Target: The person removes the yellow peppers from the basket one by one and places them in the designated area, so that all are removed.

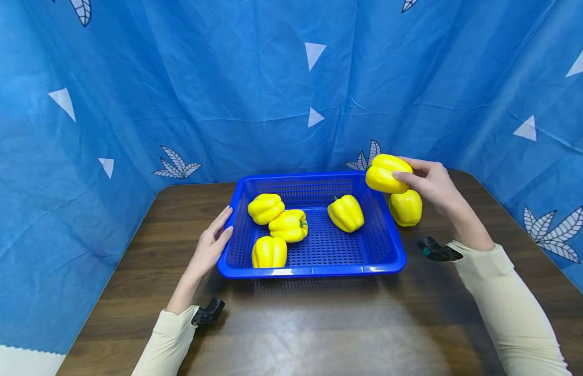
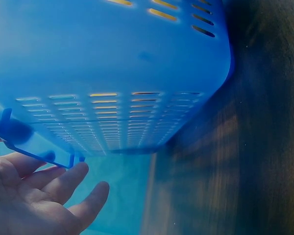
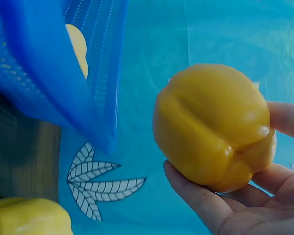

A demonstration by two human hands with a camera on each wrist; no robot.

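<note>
A blue perforated plastic basket (image 1: 319, 271) stands on the table with several yellow bell peppers inside: three grouped at the left, such as the middle one (image 1: 288, 226), and a lone bell pepper (image 1: 346, 213) towards the right. At the basket's left rim, my left hand (image 1: 211, 245) touches the outside with fingers extended; the left wrist view has its fingers (image 2: 63, 183) by the rim. My right hand (image 1: 434, 183) holds another yellow bell pepper (image 3: 213, 127) between thumb and fingers, raised by the basket's back right corner. Below it, one more bell pepper (image 1: 406, 209) sits outside the basket.
The dark wooden table (image 1: 291, 329) extends in front of the basket and to both sides. A blue curtain (image 1: 282, 94) with white triangles and leaf prints hangs behind and at the sides. Each sleeve carries a black wrist device, such as the right one (image 1: 439, 250).
</note>
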